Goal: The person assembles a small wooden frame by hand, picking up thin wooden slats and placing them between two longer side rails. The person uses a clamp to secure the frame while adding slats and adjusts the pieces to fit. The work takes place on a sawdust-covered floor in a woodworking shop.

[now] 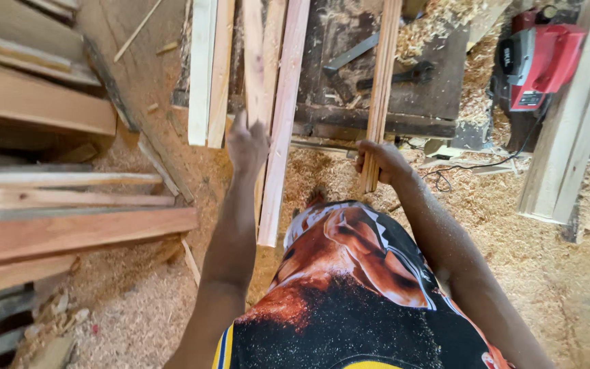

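Head view: a workbench is seen at upper centre, with sawdust spread below it.
Left hand: laid, fingers loose, against a pale plank at centre; a grip cannot be told.
Right hand: closed around a bundle of thin strips, right of centre.
Upper right: a red power tool is seen.

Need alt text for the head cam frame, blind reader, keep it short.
Seen from above, a person's right hand grips a bundle of thin wood strips on a dark workbench, while the left hand touches a pale plank. Sawdust covers the floor; a red power tool sits at right.
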Demonstrator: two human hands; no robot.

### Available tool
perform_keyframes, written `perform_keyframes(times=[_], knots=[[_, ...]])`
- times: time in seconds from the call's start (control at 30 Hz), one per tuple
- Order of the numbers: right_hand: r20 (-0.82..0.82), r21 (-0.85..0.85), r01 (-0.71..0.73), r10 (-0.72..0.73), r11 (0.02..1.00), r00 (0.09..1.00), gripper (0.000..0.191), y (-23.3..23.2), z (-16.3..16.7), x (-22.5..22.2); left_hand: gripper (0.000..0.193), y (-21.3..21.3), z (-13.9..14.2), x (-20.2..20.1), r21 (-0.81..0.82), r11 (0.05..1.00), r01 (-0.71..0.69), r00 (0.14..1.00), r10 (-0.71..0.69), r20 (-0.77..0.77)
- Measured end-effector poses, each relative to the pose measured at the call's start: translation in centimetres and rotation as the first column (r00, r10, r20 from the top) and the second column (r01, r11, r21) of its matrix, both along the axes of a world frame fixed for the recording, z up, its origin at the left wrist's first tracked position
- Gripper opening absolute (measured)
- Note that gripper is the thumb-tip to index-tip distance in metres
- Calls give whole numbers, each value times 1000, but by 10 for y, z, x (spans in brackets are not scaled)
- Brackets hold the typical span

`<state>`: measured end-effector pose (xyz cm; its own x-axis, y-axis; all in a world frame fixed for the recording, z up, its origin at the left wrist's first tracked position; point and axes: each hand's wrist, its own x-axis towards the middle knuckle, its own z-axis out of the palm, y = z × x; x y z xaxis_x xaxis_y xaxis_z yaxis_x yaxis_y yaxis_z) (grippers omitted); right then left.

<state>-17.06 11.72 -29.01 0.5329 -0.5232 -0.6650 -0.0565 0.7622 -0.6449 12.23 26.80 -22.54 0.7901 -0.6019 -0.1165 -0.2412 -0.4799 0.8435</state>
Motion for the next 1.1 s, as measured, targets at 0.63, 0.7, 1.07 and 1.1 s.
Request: perform_keyframes(times=[0.63,0.7,1.07,1.1], knots=[[10,21,2,-2,1000,1000,19,5,11,0,48,-31,46,-33,-276,935,223,933,-123,337],[38,32,4,-5,999,999,21,5,15,1,50,-28,73,-30,-321,934,159,955,-63,289],[-37,-32,-17,16,999,999,25,4,18,-4,13,-72,114,15,-81,926,369,768,-254,588],[-63,-41,-14,11,999,998,24,5,16,-6,12,-67,109,23,-76,928,366,811,-277,515]])
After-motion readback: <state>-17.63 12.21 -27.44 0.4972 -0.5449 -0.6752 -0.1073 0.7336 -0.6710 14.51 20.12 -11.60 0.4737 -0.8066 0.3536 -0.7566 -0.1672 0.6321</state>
